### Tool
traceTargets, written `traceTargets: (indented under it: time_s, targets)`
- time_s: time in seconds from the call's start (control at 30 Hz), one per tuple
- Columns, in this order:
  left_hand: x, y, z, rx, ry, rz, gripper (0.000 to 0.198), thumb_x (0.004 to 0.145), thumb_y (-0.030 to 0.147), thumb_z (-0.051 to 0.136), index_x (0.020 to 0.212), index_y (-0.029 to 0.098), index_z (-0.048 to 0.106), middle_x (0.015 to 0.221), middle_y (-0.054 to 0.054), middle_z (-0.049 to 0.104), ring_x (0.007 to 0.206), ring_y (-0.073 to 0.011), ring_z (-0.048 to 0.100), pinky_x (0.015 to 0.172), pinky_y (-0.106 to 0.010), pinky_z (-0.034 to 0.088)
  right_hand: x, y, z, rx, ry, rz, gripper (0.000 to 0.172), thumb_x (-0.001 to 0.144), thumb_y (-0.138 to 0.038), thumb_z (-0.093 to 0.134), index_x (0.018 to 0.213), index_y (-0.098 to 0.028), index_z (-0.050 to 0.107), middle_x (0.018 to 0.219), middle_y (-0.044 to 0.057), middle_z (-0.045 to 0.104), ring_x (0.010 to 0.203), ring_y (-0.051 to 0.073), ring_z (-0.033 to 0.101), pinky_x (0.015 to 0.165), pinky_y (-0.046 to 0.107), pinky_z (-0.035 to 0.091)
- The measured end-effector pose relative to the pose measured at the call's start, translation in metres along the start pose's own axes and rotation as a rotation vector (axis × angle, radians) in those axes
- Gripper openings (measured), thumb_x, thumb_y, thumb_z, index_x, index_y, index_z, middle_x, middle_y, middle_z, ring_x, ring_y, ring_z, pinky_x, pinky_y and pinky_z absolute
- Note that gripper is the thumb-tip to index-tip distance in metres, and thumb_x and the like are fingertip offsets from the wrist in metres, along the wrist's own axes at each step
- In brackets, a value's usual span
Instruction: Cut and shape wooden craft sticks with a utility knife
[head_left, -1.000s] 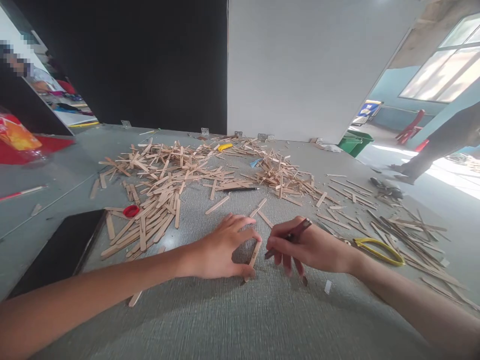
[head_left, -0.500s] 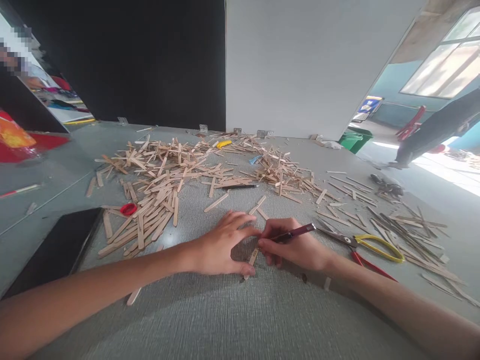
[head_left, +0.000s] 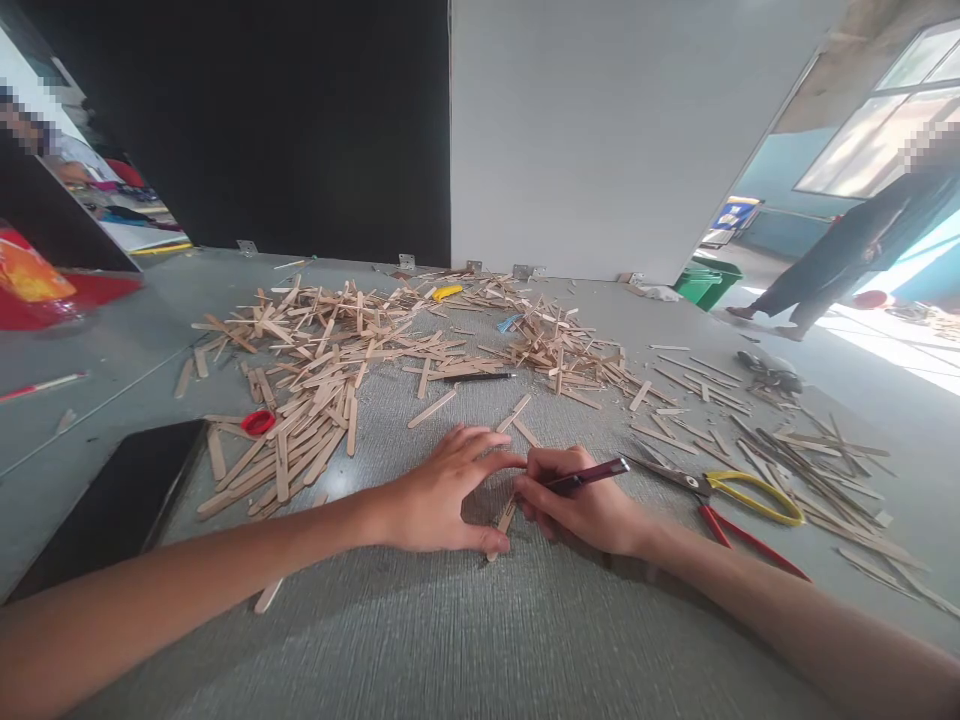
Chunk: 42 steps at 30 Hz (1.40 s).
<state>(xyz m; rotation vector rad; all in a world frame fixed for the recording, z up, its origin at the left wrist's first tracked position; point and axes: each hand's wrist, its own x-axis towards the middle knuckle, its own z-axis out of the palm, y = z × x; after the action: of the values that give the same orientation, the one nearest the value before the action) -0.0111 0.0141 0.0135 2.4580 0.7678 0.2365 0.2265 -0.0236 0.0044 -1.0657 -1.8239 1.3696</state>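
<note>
My left hand [head_left: 450, 490] lies on the grey table and holds a wooden craft stick [head_left: 507, 515] down, its thumb pressed on the near end and its index finger reaching to the far end. Small dark marks show on the stick's face. In my right hand [head_left: 577, 500] is a dark purple pen [head_left: 596, 474], gripped like a writing tool with its tip hidden behind the fingers, over the upper part of the stick. Right of that hand lie scissors [head_left: 703, 487] with one yellow and one red handle, blades apart.
Loose craft sticks [head_left: 315, 430] are heaped across the table. Among them lie a black pen [head_left: 480, 377], a red ring [head_left: 257, 422] and a yellow object [head_left: 448, 291]. A dark flat slab [head_left: 105, 510] rests at left. A person [head_left: 847, 250] is beyond the table at right.
The pen has tilted a little and my right hand has shifted slightly on the stick. My left hand stays in place. The person at right has moved further into view.
</note>
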Motion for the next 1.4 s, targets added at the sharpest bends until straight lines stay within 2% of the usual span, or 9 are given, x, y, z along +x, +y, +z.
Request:
traceTargets:
  time_s: [0.3, 0.47, 0.73, 0.87, 1.0, 1.1, 1.17, 1.27, 1.4]
  targets:
    - [-0.002, 0.004, 0.005, 0.079, 0.046, 0.035, 0.069, 0.087, 0.063, 0.081, 0.145, 0.031, 0.062, 0.165, -0.018, 0.042, 0.156, -0.0494, 0.028, 0.123, -0.08, 0.016, 0.001, 0.002, -0.001, -0.278, 0.041, -0.254, 0.038, 0.103, -0.039, 0.062, 0.071, -0.019, 0.059, 0.058, -0.005, 0.054, 0.053, 0.009, 0.043, 0.053, 0.025, 0.034]
    - [-0.002, 0.003, 0.004, 0.055, 0.02, 0.029, 0.058, 0.09, 0.063, 0.078, 0.141, 0.037, 0.066, 0.169, -0.013, 0.038, 0.157, -0.0501, 0.025, 0.122, -0.081, 0.018, -0.004, -0.001, 0.006, -0.351, 0.104, -0.286, 0.037, 0.104, -0.031, 0.057, 0.069, -0.021, 0.048, 0.058, -0.008, 0.038, 0.054, 0.009, 0.03, 0.052, 0.025, 0.027]
    - [-0.002, 0.003, 0.006, 0.062, 0.018, 0.03, 0.062, 0.089, 0.063, 0.078, 0.144, 0.037, 0.064, 0.168, -0.014, 0.039, 0.158, -0.0483, 0.024, 0.124, -0.079, 0.014, -0.003, 0.002, 0.004, -0.308, 0.091, -0.23, 0.039, 0.104, -0.035, 0.057, 0.068, -0.021, 0.05, 0.058, -0.006, 0.046, 0.053, 0.009, 0.034, 0.052, 0.025, 0.028]
    - [-0.002, -0.001, 0.006, 0.046, 0.021, 0.019, 0.073, 0.083, 0.067, 0.082, 0.145, 0.034, 0.063, 0.168, -0.015, 0.04, 0.158, -0.0479, 0.025, 0.124, -0.078, 0.014, -0.001, 0.0, 0.004, -0.06, 0.153, -0.126, 0.042, 0.106, -0.049, 0.056, 0.075, -0.02, 0.056, 0.057, -0.004, 0.055, 0.047, 0.01, 0.045, 0.046, 0.024, 0.034]
    - [-0.001, 0.005, -0.001, -0.146, 0.135, 0.014, 0.072, 0.082, 0.063, 0.085, 0.144, 0.033, 0.063, 0.158, -0.013, 0.055, 0.15, -0.0407, 0.042, 0.123, -0.068, 0.031, -0.001, -0.013, 0.002, 0.348, 0.244, -0.095, 0.048, 0.106, -0.06, 0.05, 0.08, -0.021, 0.059, 0.061, -0.001, 0.06, 0.048, 0.011, 0.051, 0.045, 0.024, 0.041]
    - [-0.002, 0.018, -0.01, -0.318, 0.2, -0.003, 0.059, 0.089, 0.051, 0.085, 0.141, 0.032, 0.065, 0.146, -0.009, 0.066, 0.138, -0.0326, 0.059, 0.117, -0.053, 0.044, -0.009, -0.027, 0.0, 0.172, 0.173, -0.336, 0.043, 0.11, -0.053, 0.048, 0.083, -0.021, 0.06, 0.066, 0.0, 0.063, 0.053, 0.012, 0.055, 0.056, 0.027, 0.053]
    - [-0.004, 0.029, -0.019, -0.43, 0.146, -0.017, 0.056, 0.091, 0.045, 0.084, 0.142, 0.032, 0.066, 0.134, -0.007, 0.075, 0.128, -0.0286, 0.067, 0.112, -0.046, 0.048, -0.016, -0.037, -0.001, -0.169, 0.059, -0.679, 0.041, 0.112, -0.044, 0.045, 0.084, -0.019, 0.062, 0.066, 0.0, 0.063, 0.057, 0.014, 0.059, 0.082, 0.037, 0.063]
    - [-0.008, 0.04, -0.031, -0.545, 0.057, -0.01, 0.057, 0.095, 0.04, 0.08, 0.148, 0.03, 0.062, 0.112, -0.003, 0.083, 0.116, -0.0244, 0.074, 0.112, -0.043, 0.047, -0.022, -0.048, 0.001, -0.659, -0.073, -1.084, 0.05, 0.114, -0.029, 0.037, 0.074, -0.017, 0.065, 0.059, -0.001, 0.057, 0.052, 0.015, 0.052, 0.109, 0.043, 0.055]
    - [-0.014, 0.048, -0.042, -0.521, 0.087, 0.023, 0.05, 0.095, 0.038, 0.08, 0.143, 0.029, 0.067, 0.109, -0.004, 0.083, 0.107, -0.024, 0.077, 0.107, -0.042, 0.052, -0.023, -0.054, 0.005, -0.919, -0.051, -1.186, 0.054, 0.108, -0.018, 0.042, 0.059, -0.022, 0.063, 0.054, -0.002, 0.051, 0.048, 0.016, 0.043, 0.11, 0.036, 0.055]
